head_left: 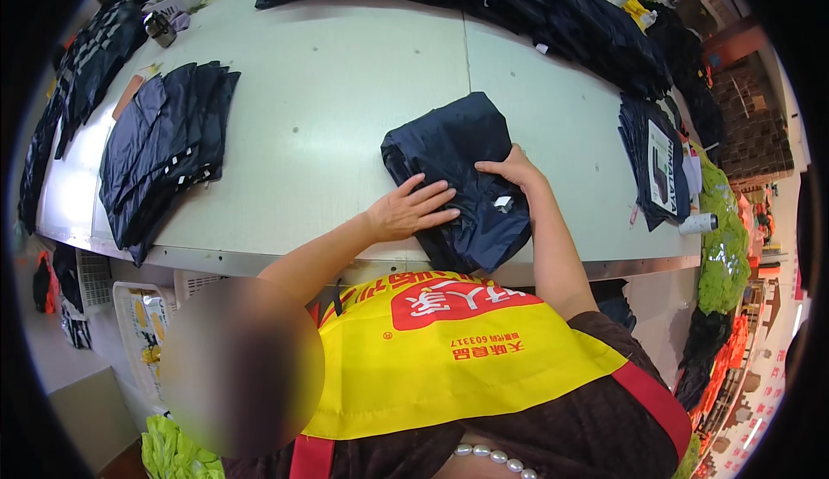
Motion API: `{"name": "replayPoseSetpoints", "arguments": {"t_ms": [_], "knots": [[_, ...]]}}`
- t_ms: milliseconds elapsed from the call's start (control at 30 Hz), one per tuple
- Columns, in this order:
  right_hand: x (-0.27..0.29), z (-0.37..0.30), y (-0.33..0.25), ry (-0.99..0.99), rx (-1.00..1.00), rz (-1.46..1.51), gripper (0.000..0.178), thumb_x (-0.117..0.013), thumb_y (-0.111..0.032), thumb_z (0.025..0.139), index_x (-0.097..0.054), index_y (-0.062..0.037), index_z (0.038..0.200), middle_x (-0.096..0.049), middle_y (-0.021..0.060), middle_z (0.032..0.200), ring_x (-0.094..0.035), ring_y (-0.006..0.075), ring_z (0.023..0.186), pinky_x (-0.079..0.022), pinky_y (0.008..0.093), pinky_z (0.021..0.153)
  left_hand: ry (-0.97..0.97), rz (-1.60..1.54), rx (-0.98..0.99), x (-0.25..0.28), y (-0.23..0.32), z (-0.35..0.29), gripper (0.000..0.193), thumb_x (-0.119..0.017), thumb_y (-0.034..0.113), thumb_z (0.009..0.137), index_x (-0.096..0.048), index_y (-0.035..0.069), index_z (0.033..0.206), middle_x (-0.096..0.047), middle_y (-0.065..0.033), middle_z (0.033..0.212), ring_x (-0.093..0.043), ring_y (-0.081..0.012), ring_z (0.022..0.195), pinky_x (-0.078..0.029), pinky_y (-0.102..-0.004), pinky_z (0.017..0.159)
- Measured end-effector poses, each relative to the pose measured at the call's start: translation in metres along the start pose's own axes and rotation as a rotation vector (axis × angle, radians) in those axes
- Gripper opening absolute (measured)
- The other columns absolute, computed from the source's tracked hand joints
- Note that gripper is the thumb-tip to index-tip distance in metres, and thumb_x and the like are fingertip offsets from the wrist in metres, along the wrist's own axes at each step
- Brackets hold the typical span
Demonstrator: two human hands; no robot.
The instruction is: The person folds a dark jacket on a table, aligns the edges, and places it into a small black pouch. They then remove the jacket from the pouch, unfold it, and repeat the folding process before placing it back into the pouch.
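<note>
A folded bundle of shiny dark navy fabric lies at the front of the pale worktable, its lower end at the table's near edge. A small white tag shows on its right part. My left hand rests on the bundle's left side, fingers spread and stretched out. At the right edge my right hand grips the fabric, thumb on top; its other fingers are mostly hidden.
Stacked dark fabric pieces lie at the left. A long dark pile runs along the far side. On the right are more dark pieces under a printed card, and a thread spool. A dark jar stands far left.
</note>
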State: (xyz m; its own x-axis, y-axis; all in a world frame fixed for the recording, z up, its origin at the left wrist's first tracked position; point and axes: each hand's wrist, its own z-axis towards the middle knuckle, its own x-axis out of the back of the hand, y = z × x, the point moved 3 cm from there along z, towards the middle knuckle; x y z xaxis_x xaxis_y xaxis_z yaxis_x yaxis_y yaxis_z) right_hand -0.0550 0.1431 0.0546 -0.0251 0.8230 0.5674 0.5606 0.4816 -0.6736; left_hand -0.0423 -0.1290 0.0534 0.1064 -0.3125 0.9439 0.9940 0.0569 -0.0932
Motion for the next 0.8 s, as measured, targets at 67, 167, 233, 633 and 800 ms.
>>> {"name": "replayPoseSetpoints", "arguments": {"t_ms": [67, 167, 233, 633, 800], "knots": [[-0.004, 0.001, -0.003, -0.07, 0.006, 0.081, 0.056, -0.083, -0.029, 0.059, -0.065, 0.0038, 0.101, -0.067, 0.0143, 0.094, -0.065, 0.0217, 0.084, -0.05, 0.0325, 0.079, 0.003, -0.042, -0.032, -0.003, -0.011, 0.012, 0.069, -0.063, 0.02, 0.076, -0.034, 0.022, 0.138, -0.038, -0.0097, 0.141, -0.028, -0.0258, 0.135, -0.013, -0.0504, 0.111], [-0.002, 0.001, -0.002, -0.082, -0.152, 0.031, 0.054, -0.082, -0.027, 0.061, -0.065, 0.0033, 0.102, -0.068, 0.0126, 0.092, -0.065, 0.0203, 0.083, -0.05, 0.0318, 0.079, 0.074, -0.108, -0.11, 0.006, -0.019, 0.023, 0.053, -0.062, 0.017, 0.075, -0.048, 0.013, 0.126, -0.053, -0.0119, 0.124, -0.044, -0.0275, 0.123, -0.021, -0.0516, 0.108], [-0.003, -0.001, -0.011, -0.106, -0.059, 0.023, 0.052, -0.08, -0.027, 0.064, -0.064, 0.0029, 0.104, -0.067, 0.013, 0.095, -0.064, 0.0212, 0.085, -0.05, 0.0326, 0.08, 0.142, -0.142, -0.143, 0.007, -0.022, 0.027, 0.042, -0.06, 0.015, 0.076, -0.055, 0.006, 0.117, -0.059, -0.0125, 0.112, -0.052, -0.0279, 0.112, -0.028, -0.0509, 0.105], [-0.024, -0.029, -0.045, -0.191, 0.35, -0.011, 0.092, -0.082, -0.035, 0.062, -0.036, 0.0023, 0.133, -0.05, 0.0149, 0.126, -0.049, 0.026, 0.116, -0.039, 0.0339, 0.097, -0.09, -0.579, 0.135, -0.026, -0.021, 0.056, 0.027, -0.07, 0.02, 0.062, -0.059, 0.004, 0.082, -0.062, -0.0155, 0.075, -0.062, -0.035, 0.072, -0.05, -0.0435, 0.065], [-0.044, -0.062, -0.077, -0.207, 0.484, -0.445, 0.102, -0.084, -0.05, 0.046, -0.044, -0.0041, 0.128, -0.053, 0.0199, 0.123, -0.052, 0.0344, 0.114, -0.043, 0.0407, 0.094, -0.026, -0.672, 0.348, -0.028, -0.035, 0.058, 0.024, -0.073, 0.025, 0.058, -0.064, 0.006, 0.07, -0.063, -0.016, 0.067, -0.062, -0.0364, 0.067, -0.05, -0.0439, 0.063]]}}
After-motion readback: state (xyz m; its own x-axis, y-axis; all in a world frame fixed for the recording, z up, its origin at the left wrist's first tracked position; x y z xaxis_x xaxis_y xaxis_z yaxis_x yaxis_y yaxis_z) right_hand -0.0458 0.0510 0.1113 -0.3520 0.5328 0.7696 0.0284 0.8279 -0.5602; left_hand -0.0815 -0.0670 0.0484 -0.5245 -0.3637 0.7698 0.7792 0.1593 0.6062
